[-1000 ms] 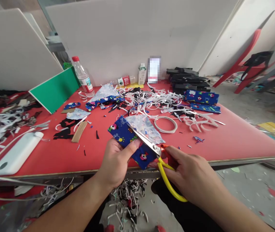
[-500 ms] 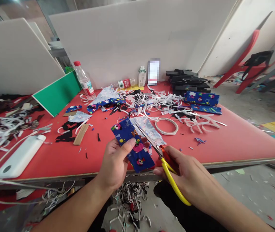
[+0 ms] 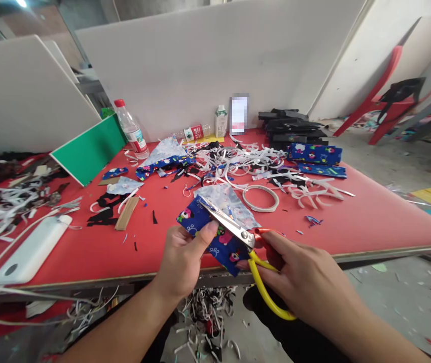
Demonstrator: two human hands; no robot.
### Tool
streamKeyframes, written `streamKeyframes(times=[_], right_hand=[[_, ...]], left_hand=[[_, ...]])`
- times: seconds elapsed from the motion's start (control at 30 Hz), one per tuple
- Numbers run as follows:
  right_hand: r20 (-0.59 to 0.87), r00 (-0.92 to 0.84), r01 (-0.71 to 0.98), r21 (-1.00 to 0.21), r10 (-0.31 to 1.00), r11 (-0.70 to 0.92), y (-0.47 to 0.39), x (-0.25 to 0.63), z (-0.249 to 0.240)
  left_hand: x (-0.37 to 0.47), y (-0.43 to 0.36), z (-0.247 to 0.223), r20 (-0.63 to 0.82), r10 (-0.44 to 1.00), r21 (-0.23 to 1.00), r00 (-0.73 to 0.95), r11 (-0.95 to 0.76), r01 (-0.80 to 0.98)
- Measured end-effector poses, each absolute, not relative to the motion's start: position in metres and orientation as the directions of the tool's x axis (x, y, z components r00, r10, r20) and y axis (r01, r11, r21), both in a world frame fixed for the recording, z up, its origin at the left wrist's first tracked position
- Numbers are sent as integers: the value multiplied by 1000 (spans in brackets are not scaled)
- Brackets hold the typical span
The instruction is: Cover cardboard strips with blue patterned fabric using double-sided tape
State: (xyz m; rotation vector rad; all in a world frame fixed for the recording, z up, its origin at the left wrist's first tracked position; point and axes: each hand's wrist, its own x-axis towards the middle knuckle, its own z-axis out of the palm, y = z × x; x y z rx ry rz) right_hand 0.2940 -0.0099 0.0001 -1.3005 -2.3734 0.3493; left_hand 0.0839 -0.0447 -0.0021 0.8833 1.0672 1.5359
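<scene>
Between the thumb and fingers of my left hand (image 3: pixel 187 257) is a blue patterned fabric piece (image 3: pixel 221 244), held at the table's front edge. My right hand (image 3: pixel 294 267) grips scissors (image 3: pixel 264 287) with one yellow and one red-orange handle. Their metal blades lie across the upper right side of the fabric, close to my left thumb. I cannot tell whether the blades are fully closed. Just behind the blades a pale printed fabric piece (image 3: pixel 225 196) rests on the table, partly covered by the blue one. A roll of white tape (image 3: pixel 261 198) lies to its right.
White and black strip scraps (image 3: pixel 238 159) cover the table's middle. Folded blue fabric (image 3: pixel 316 154) and a black stack (image 3: pixel 291 126) sit at the back right. A water bottle (image 3: pixel 134 133), green board (image 3: pixel 90 151) and white power bank (image 3: pixel 32 247) with cable are on the left.
The scissor blades have come further over the blue fabric and closer together. The fabric has tilted, its lower end shifting slightly down, and the pale piece behind shows differently.
</scene>
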Motion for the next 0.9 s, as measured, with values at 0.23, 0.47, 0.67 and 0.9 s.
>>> streamKeyframes(times=[0.23,0.47,0.67,0.9], right_hand=[[302,-472,739,-377,829,558,-12,299,-6],[84,-438,726,-554,895,408,-13,291,8],[103,-386,664,-659,917,353,-9,288,19],[117,-383,690,-623,917,367,-3,296,18]], left_hand=[[85,-43,-3,16,982,932,-188,-83,-352],[87,-42,9,10,974,870,-225,-119,-478],[79,-44,16,-5,1000,798,-25,-11,-602],[68,-40,16,130,983,804,127,-30,-594]])
